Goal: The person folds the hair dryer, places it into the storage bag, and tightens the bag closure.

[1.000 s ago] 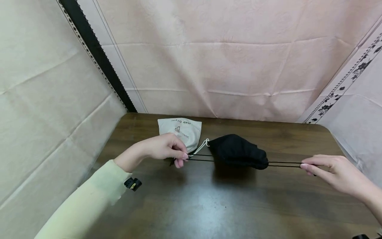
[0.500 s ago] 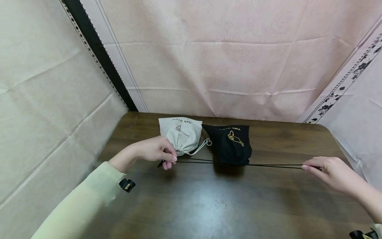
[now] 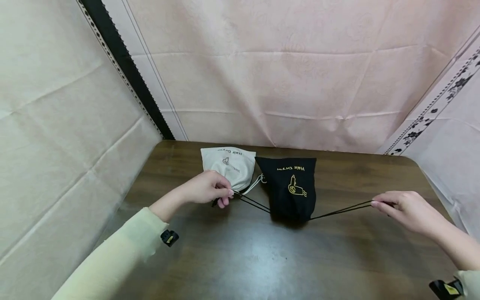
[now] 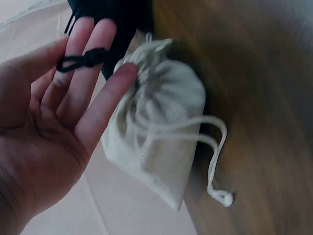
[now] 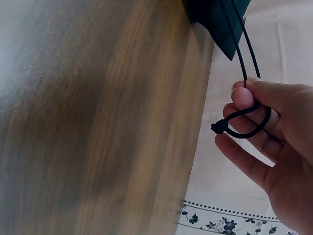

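Observation:
A black drawstring bag (image 3: 292,187) with gold "Hair Dryer" lettering sits in the middle of the table, its gathered mouth toward me. My left hand (image 3: 211,187) pinches the black cord on the bag's left side; its knotted end (image 4: 90,58) lies across the fingers in the left wrist view. On the other side, my right hand (image 3: 406,210) pinches the opposite cord between thumb and forefinger, with a looped knot (image 5: 220,127) hanging below. Both cords stretch out from the bag's mouth. Behind my left hand lies an off-white drawstring bag (image 3: 229,164), drawn closed.
The brown wooden table (image 3: 277,266) has its far edge just behind the two bags. A pale pink cloth (image 3: 300,83) hangs beyond it, with light cloth at both sides. White cords (image 4: 212,147) of the off-white bag trail onto the table.
The black bag has swung from lying sideways to lettering-side up, first moving left, then lowering toward me. The cords went from straight to sloping down toward its mouth. Both hands keep their pinch.

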The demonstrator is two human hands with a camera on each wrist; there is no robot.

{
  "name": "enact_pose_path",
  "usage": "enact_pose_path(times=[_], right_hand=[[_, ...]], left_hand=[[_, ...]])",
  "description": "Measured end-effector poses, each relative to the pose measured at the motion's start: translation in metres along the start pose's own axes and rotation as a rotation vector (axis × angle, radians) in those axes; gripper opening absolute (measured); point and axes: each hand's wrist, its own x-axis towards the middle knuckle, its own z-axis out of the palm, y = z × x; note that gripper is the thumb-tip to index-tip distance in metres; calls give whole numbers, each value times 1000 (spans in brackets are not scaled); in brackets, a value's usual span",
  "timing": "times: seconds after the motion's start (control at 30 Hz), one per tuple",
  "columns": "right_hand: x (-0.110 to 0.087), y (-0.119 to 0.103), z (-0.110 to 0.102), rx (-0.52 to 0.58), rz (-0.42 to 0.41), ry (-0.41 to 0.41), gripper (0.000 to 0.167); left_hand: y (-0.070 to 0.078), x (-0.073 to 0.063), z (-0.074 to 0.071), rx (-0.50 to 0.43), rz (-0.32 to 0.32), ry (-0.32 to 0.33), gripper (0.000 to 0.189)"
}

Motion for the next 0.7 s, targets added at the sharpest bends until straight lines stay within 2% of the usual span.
enact_pose_path(times=[0.17,0.3,0.4,0.53,0.6,0.7], right_hand=[[12,1,12,25,-25,-4,17],[22,1,20,41,-33,13,19],[31,3,22,38,-22,20,20],[42,6,24,32,-1,-18,9],[47,8,25,27,15,-40,3],[51,10,25,25,49,-70,5]], left_hand=[[6,4,19,82,-36,162,21],[14,11,31,255,-89,335,21],[20,22,37,392,-120,451,24],[26,35,41,478,-161,541,24],[28,41,41,485,-185,567,23],[31,46,39,496,-216,593,22]])
